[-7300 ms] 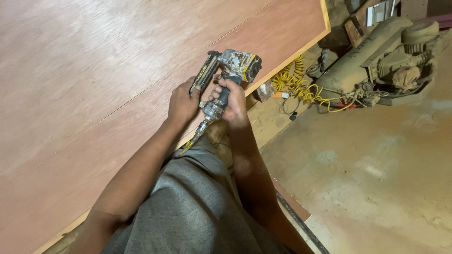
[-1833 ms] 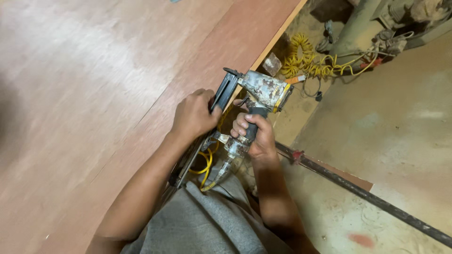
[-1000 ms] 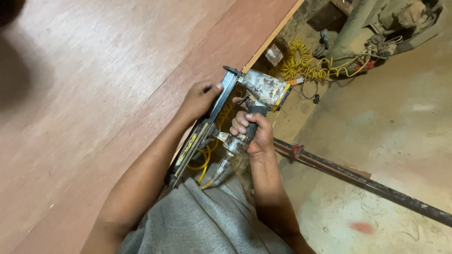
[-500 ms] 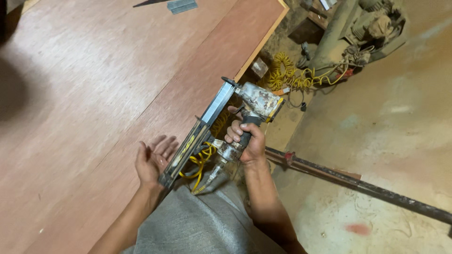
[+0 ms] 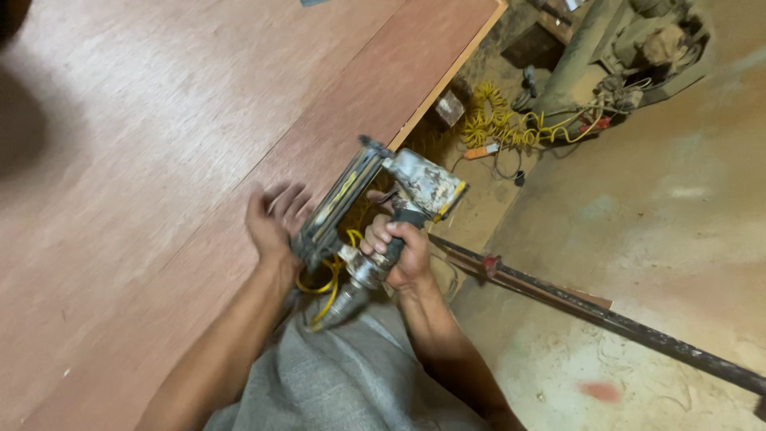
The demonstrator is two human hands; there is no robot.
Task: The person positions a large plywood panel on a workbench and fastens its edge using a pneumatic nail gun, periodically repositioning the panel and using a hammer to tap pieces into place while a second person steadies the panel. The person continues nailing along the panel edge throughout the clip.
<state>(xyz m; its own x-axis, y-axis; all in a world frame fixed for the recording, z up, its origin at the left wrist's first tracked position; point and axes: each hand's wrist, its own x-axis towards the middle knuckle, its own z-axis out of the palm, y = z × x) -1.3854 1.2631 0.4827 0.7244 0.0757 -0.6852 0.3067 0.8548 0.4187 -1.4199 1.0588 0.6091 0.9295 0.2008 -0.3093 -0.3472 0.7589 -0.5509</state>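
The right hand is clenched around the grip of a worn pneumatic nail gun, forearm rising from 5 o'clock, wrist bent inward. The gun sits just off the plywood sheet edge, its long magazine slanting toward 7 o'clock. The left hand, blurred, is released with fingers spread, palm beside the magazine at 9 o'clock. A yellow coiled air hose lies on the floor at 1 o'clock; a metal bar clamp lies at 3 o'clock.
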